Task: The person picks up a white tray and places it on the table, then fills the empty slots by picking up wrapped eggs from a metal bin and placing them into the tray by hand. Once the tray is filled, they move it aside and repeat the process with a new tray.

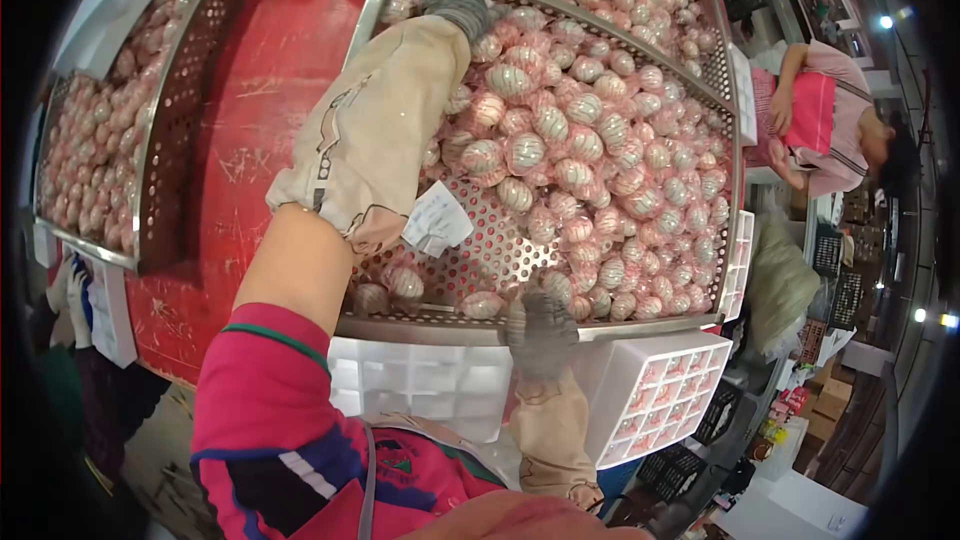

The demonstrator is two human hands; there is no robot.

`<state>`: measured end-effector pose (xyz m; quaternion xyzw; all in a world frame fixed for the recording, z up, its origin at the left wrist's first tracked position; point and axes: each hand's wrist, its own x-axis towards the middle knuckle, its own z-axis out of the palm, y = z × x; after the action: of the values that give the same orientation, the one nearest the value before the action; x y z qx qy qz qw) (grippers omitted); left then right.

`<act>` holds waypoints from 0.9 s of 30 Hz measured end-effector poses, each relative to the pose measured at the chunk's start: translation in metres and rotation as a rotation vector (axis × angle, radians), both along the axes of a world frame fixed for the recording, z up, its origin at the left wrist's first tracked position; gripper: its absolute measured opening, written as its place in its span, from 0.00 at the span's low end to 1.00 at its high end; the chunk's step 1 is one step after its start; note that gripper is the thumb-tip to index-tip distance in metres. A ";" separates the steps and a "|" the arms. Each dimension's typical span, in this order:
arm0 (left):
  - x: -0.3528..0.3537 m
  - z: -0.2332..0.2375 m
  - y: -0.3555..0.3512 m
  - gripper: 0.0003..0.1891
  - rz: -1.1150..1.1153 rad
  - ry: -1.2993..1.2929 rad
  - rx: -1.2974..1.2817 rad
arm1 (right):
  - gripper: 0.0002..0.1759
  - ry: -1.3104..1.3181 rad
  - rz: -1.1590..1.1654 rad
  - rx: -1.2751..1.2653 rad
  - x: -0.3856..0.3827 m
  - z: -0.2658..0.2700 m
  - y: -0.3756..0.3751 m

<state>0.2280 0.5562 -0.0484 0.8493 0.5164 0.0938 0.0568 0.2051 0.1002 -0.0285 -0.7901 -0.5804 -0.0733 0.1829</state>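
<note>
A perforated metal tray (470,332) holds a heap of pale, egg-shaped items (525,152) wrapped in clear film with pink print. My left hand (458,6), in a grey glove, reaches to the tray's far left part and lies against the wrapped items; its fingers are mostly hidden. My right hand (540,332), also grey-gloved and smeared by motion, is over the near rim beside wrapped items. Whether it holds one cannot be made out. Between my arms, a white paper slip (437,220) with handwriting lies on the tray floor.
Below the near rim stand a white compartmented box (420,385) and another box (655,395) with wrapped items in its cells. At left, another perforated tray (165,140) of wrapped items stands on the red table (265,70). A person (830,105) is across at right; gloved hands (75,295) show at far left.
</note>
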 end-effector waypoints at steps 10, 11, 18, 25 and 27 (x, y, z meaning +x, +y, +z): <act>-0.010 0.010 0.007 0.41 -0.100 0.047 -0.028 | 0.12 0.296 0.079 -0.086 0.048 0.035 0.105; -0.012 0.007 0.007 0.41 -0.109 0.028 -0.013 | 0.13 0.337 0.167 -0.005 0.059 0.048 0.141; -0.014 -0.005 0.022 0.34 -0.151 -0.072 0.007 | 0.17 -0.170 0.415 0.092 0.160 -0.014 0.374; -0.013 -0.006 0.017 0.28 -0.177 -0.059 -0.026 | 0.18 -0.308 0.153 -0.332 0.136 -0.021 0.399; -0.022 0.000 0.017 0.27 -0.231 -0.028 -0.050 | 0.20 -0.294 0.014 -0.551 0.125 -0.006 0.417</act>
<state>0.2063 0.5733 -0.0484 0.9001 0.4163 0.0858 0.0955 0.3300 0.5171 -0.0349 -0.7869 -0.6040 -0.0256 -0.1238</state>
